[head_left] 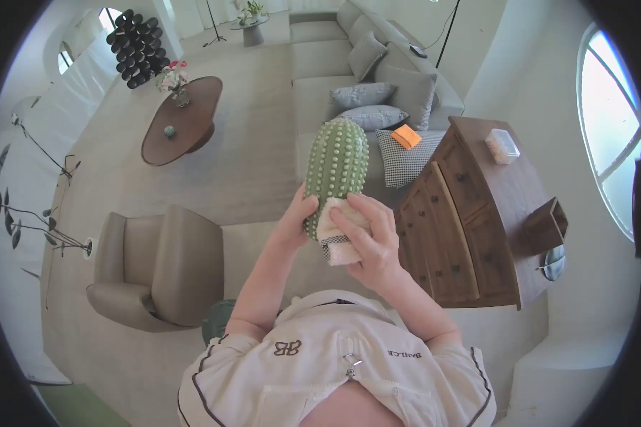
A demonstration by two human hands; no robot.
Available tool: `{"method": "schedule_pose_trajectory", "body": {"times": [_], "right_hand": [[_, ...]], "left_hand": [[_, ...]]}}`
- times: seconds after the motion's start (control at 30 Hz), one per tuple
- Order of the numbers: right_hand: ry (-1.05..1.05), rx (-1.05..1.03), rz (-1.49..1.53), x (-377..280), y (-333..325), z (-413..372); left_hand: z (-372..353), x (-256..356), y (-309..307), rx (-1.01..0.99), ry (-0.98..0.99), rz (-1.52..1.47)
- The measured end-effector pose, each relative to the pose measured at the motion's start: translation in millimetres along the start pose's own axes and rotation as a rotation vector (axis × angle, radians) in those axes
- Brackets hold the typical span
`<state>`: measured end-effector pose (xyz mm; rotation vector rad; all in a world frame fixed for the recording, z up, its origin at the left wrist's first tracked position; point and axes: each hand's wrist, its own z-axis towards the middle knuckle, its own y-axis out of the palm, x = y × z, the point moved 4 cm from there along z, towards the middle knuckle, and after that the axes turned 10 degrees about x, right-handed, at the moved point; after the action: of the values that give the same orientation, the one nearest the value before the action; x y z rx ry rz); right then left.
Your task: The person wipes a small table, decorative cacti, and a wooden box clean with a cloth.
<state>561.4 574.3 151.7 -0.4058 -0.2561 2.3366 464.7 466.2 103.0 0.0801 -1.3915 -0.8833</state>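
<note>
A green cactus ornament (338, 158) with rows of pale knobs is held up in front of my chest, leaning slightly to the right at its top. My left hand (297, 219) grips its lower left side. On the other side, my right hand (374, 238) has its fingers closed on a folded white cloth (340, 226) with a black-and-white checked edge. The cloth lies against the lower right part of the cactus and hides it there.
To the right stands a wooden dresser (470, 213) bearing a clear box (502, 146) and a brown wooden holder (546, 226). A leather armchair (185, 274) is at left. Ahead are an oval coffee table (198, 107) and a grey sofa (317, 64) with cushions and an orange cloth (407, 136).
</note>
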Motion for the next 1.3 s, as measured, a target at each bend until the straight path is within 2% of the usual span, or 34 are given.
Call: {"method": "schedule_pose_trajectory", "body": {"times": [0.2,0.3,0.4,0.5,0.6,0.77,1.0,1.1,1.2,1.3], "right_hand": [[-0.068,-0.122,0.190,-3.3,-0.2,-2.1],[0.062,-0.072,0.209,12.9,-15.8,25.0],[0.102,0.003,0.153,35.5,-26.0,52.0],[0.174,-0.057,0.122,50.3,-24.8,58.8],[0.145,-0.115,0.119,44.8,-20.5,54.8],[0.077,-0.192,0.089,28.8,-8.2,32.7],[-0.034,-0.238,0.095,6.7,-2.0,9.2],[0.007,-0.336,0.192,7.7,-3.0,7.3],[0.145,-0.262,0.210,24.8,-13.0,25.8],[0.160,-0.103,0.157,44.8,-21.5,50.1]], "left_hand": [[-6.8,-19.5,-10.5,-0.018,-0.228,-0.284],[-5.6,-14.1,-14.5,0.010,-0.084,-0.189],[-8.8,-11.9,-8.0,-0.030,-0.065,-0.136],[-9.9,-14.2,-6.6,-0.022,-0.120,-0.147],[-7.4,-10.7,-8.4,-0.074,-0.080,-0.159],[-6.8,-5.1,-14.1,-0.003,-0.009,-0.144],[-5.8,-12.0,-22.9,-0.001,-0.051,-0.174],[-5.6,-15.1,-24.3,-0.007,-0.059,-0.205],[-7.7,-19.3,-28.8,0.031,-0.085,-0.233],[-7.8,-13.8,-15.7,-0.021,-0.098,-0.230]]}}
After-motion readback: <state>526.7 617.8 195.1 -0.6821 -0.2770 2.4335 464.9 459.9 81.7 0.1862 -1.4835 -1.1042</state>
